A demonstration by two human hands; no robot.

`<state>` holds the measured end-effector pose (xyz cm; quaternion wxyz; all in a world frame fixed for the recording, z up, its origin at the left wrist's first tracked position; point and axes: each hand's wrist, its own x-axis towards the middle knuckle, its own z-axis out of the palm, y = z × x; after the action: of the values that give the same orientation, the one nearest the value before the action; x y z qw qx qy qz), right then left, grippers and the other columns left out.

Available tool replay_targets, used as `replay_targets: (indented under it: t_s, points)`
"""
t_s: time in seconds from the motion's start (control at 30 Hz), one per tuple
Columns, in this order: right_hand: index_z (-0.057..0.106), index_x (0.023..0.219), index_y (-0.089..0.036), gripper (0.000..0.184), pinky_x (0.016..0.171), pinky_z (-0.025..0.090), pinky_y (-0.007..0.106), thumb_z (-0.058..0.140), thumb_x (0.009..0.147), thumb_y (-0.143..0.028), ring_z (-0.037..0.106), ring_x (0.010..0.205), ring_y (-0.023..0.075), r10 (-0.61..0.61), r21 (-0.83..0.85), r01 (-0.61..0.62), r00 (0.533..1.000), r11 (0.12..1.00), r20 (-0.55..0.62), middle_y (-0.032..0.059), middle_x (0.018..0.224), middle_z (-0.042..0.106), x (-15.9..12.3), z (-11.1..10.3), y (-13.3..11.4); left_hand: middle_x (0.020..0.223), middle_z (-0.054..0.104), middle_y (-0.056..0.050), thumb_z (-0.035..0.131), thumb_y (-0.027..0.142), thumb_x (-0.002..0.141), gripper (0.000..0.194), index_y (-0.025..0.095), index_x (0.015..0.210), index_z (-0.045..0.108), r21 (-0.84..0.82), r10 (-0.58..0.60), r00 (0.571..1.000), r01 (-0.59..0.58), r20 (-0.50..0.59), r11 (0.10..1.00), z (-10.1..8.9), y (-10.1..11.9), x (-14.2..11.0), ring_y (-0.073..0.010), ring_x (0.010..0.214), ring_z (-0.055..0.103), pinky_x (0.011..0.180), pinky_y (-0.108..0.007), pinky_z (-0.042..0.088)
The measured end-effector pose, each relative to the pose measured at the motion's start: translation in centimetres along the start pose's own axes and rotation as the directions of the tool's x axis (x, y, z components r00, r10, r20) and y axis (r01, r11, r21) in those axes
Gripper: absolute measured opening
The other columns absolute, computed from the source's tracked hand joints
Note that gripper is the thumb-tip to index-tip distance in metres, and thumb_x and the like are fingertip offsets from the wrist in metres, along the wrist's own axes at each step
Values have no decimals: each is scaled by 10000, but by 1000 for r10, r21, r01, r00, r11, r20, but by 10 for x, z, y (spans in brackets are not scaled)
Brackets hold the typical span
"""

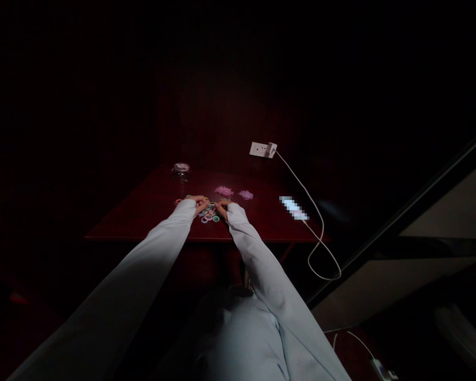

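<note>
A pile of small multicoloured hair ties lies near the front of the dark red table. My left hand is at the pile's left side, its fingers bent and drawn together. From the right, my right hand reaches in with fingers curled in a pinch. Whatever either hand grips is too small and dim to make out. Just beyond my hands sits a heap of pink bands, with a smaller heap of purple bands to its right. A few rings show beside my left wrist.
At the table's back left stands a clear jar with a lid. A lit phone lies to the right, its white cable looping over the table edge up to a wall socket. A power strip is on the floor.
</note>
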<state>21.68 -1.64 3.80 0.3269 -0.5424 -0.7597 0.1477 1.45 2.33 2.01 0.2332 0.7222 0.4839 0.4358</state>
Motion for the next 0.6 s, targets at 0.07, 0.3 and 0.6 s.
replay_targets:
  t_s: [0.07, 0.3, 0.6]
  points:
    - [788, 940, -282, 348, 763, 462, 230, 546, 1021, -519, 657, 849, 159, 1, -10, -1, 1000, 1000, -1, -30, 911, 777, 1, 1, 2, 471, 455, 55, 649, 395, 787, 221, 205, 675, 661, 29, -24, 1000, 25, -7, 999, 0, 1, -1, -117, 492, 376, 506, -255, 242]
    - [783, 953, -255, 293, 786, 470, 234, 567, 1001, -447, 660, 879, 160, -18, 6, 18, 999, 1000, -37, -4, 964, 782, 6, 7, 10, 481, 487, 51, 634, 388, 774, 196, 218, 681, 670, 109, -40, 997, 46, -60, 993, -4, 1, -3, -128, 504, 387, 515, -264, 229]
    - [673, 786, -218, 264, 792, 480, 267, 513, 940, -360, 613, 830, 186, 7, 102, 16, 976, 995, -218, 39, 850, 704, 11, 9, 13, 602, 602, 27, 592, 383, 846, 247, 227, 654, 591, 176, -130, 964, 173, -230, 969, -13, 18, -10, -145, 585, 472, 582, -272, 298]
